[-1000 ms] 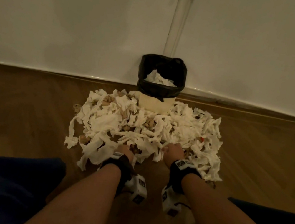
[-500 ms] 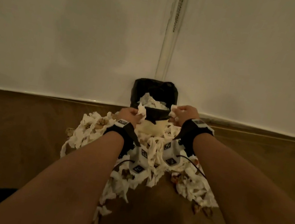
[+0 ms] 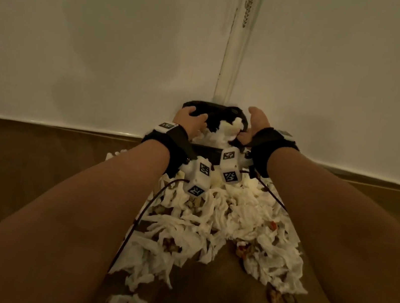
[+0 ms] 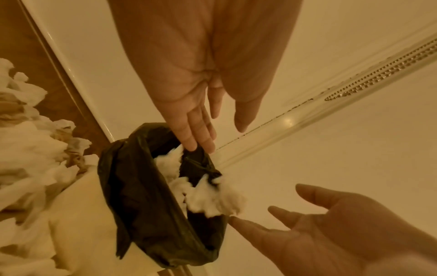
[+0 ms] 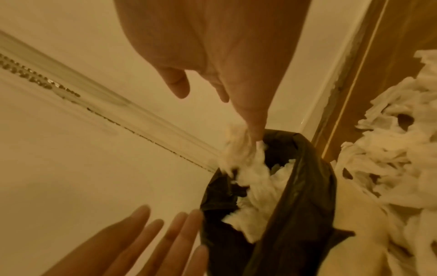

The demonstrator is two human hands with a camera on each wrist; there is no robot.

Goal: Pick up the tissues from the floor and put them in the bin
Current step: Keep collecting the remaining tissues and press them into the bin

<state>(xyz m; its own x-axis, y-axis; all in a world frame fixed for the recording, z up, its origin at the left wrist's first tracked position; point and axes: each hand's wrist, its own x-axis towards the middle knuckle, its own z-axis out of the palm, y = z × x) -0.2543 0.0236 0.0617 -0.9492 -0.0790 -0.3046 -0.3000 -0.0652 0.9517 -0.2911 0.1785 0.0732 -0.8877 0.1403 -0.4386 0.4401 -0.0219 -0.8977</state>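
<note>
A small bin (image 3: 201, 106) with a black liner stands against the white wall, and white tissues (image 3: 229, 129) are heaped in its mouth. My left hand (image 3: 190, 121) hovers over the bin's left rim with straight fingers (image 4: 201, 142) and holds nothing. Over the right rim, my right hand (image 3: 248, 130) is spread open; one of its fingertips (image 5: 256, 134) touches a loose tissue clump (image 5: 236, 149) at the bin's edge. A big pile of crumpled tissues (image 3: 221, 221) covers the wooden floor in front of the bin.
The bin sits at the wall's foot beside a vertical clear strip with a bead chain (image 3: 249, 1). Brown scraps (image 3: 275, 295) lie mixed into the pile. Wooden floor (image 3: 33, 163) stretches to both sides. Cables from the wrist cameras hang over the pile.
Both hands rose from the near edge of the floor pile with tissue, reached the bin and opened over it. The tissue heap in the bin is higher. The view has moved closer.
</note>
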